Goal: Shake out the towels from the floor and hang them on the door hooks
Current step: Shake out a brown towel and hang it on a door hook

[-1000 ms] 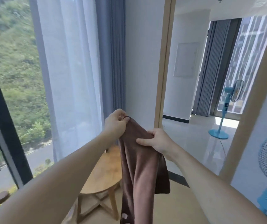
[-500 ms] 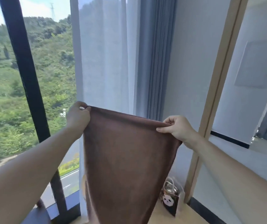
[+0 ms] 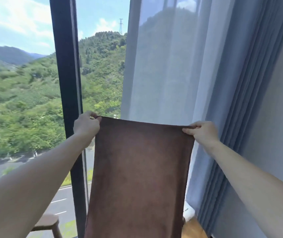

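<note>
A brown towel (image 3: 140, 172) hangs spread flat in front of me, its top edge pulled taut between both hands. My left hand (image 3: 86, 126) pinches the upper left corner. My right hand (image 3: 202, 133) pinches the upper right corner. The towel's lower end runs out of the bottom of the view. No door hooks are in view.
A tall window with a black frame post (image 3: 67, 83) stands straight ahead. A sheer white curtain (image 3: 163, 66) and a grey-blue curtain (image 3: 250, 100) hang to the right, then a grey wall (image 3: 281, 117). A wooden stool (image 3: 48, 224) sits at the lower left.
The view has swung left and up, away from the doorway to the window. My hands have pulled apart, spreading the bunched towel out flat and wider.
</note>
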